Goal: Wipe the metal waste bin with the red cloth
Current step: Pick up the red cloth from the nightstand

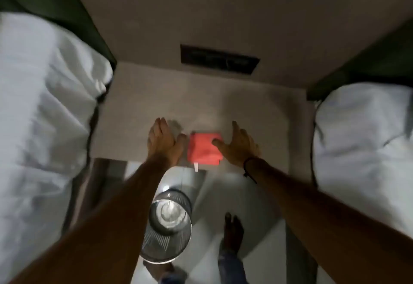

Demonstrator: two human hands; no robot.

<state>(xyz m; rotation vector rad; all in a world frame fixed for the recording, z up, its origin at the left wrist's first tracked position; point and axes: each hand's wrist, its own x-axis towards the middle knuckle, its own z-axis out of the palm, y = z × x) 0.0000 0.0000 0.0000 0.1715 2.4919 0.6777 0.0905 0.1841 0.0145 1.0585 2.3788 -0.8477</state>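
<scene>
A folded red cloth [203,148] lies near the front edge of a grey nightstand top [138,105]. My left hand [164,142] rests flat just left of the cloth, fingers apart, thumb close to its edge. My right hand [238,146] lies open on the cloth's right side, thumb touching it. Neither hand grips the cloth. The metal waste bin [167,223], shiny and perforated, stands upright on the floor below the nightstand, partly behind my left forearm.
White bedding [40,116] fills the left side and more bedding [366,140] the right. A dark panel [219,59] sits on the wall behind the nightstand. My bare feet [232,232] stand on the pale floor beside the bin.
</scene>
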